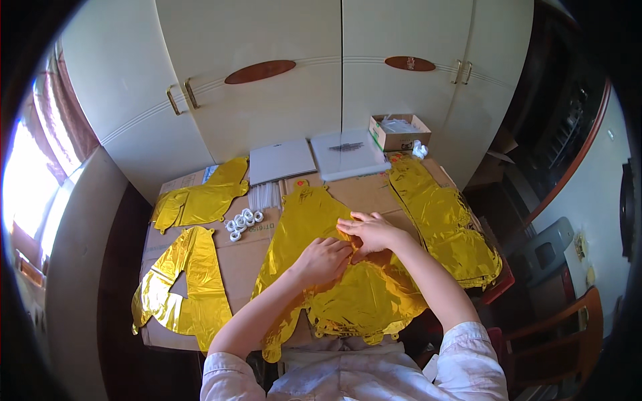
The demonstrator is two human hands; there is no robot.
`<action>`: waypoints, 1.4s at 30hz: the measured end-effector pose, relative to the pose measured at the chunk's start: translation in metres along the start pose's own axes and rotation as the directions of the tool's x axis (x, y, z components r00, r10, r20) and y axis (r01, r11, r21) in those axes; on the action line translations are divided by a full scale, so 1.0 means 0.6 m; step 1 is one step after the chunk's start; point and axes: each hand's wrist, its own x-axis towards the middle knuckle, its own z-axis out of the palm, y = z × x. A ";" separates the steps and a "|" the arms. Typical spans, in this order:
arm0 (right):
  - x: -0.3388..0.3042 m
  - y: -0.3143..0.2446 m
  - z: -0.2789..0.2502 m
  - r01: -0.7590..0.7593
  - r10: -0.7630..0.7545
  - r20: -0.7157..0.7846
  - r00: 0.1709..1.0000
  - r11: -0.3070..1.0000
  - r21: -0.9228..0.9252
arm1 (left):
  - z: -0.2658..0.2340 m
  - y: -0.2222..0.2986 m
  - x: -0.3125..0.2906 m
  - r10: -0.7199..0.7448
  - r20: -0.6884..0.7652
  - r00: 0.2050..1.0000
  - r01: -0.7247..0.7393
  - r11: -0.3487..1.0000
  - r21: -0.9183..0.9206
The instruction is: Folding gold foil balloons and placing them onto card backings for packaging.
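Flat gold foil balloons lie in front of me, and the middle foil balloon (304,220) spreads toward my body, its lower part folded and wrinkled. My left hand (324,260) is closed on the foil near its middle, fingers curled and fingertips hidden. Close against it, my right hand (372,235) grips the same foil, with its fingers reaching over and the thumb lower down. Between the hands the foil is bunched up. A curved foil balloon with a hole (204,287) lies to the left, apart from both hands.
Cardboard (251,240) covers the table. Further gold balloons lie far left (204,197) and right (445,224). White ribbon rolls (245,222), clear straws (265,196), a grey-white flat pack (282,161), a clear bag (348,157) and an open box (408,139) stand behind. A wooden chair (588,321) is right.
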 end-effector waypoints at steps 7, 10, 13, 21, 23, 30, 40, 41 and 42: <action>-0.004 0.001 0.005 -0.035 0.036 -0.024 0.999 0.998 0.051 | 0.011 -0.002 0.017 -0.115 0.007 0.993 0.115 0.992 0.061; -0.003 -0.006 -0.001 -0.070 0.070 -0.010 0.997 0.995 0.067 | 0.013 -0.014 0.023 -0.170 0.011 0.985 0.168 0.980 0.103; -0.002 -0.003 0.000 -0.087 0.088 -0.001 0.996 0.993 0.079 | 0.016 -0.024 0.027 -0.193 0.009 0.981 0.191 0.975 0.116; -0.045 -0.005 0.024 -0.008 0.054 -0.304 0.951 0.989 0.151 | 0.024 -0.038 0.014 -0.187 0.081 0.979 0.174 0.973 0.151; -0.102 -0.027 0.040 0.104 0.020 -0.504 0.863 0.971 0.217 | 0.024 -0.040 0.012 -0.195 0.093 0.976 0.180 0.971 0.155; -0.365 -0.132 0.191 -0.026 0.559 -0.797 0.229 0.822 0.569 | 0.032 -0.037 0.016 -0.182 0.079 0.980 0.170 0.975 0.140; -0.326 -0.205 0.307 0.368 0.787 0.129 0.603 -0.418 0.830 | 0.032 -0.041 0.012 -0.187 0.050 0.981 0.178 0.972 0.151; -0.320 -0.207 0.306 0.353 0.838 0.062 0.542 -0.294 0.888 | 0.032 -0.041 0.012 -0.187 0.047 0.981 0.178 0.973 0.148; -0.315 -0.210 0.303 0.326 0.877 -0.012 0.480 -0.166 0.931 | 0.031 -0.041 0.011 -0.186 0.046 0.981 0.178 0.973 0.146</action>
